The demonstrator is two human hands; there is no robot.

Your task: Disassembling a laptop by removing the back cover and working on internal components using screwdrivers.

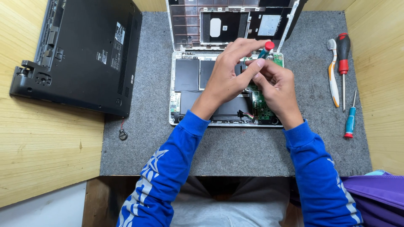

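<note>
A small white laptop [179,75] lies opened up on a grey felt mat [235,147], its black battery and green circuit board exposed. Its removed white bottom cover [185,25] lies just behind it. My left hand [227,77] rests over the middle of the laptop, fingertips reaching a small teal screwdriver with a red cap [267,48]. My right hand [275,86] grips that screwdriver upright over the green board at the laptop's right side. The driver's tip is hidden by my fingers.
A black laptop base [84,50] lies upside down at the left, half on the wooden bench. A coin cell on a wire [123,134] sits near it. At the right lie a toothbrush [333,80], a red-handled screwdriver [343,63] and a small teal screwdriver [349,120]. Purple cloth [374,189] is at bottom right.
</note>
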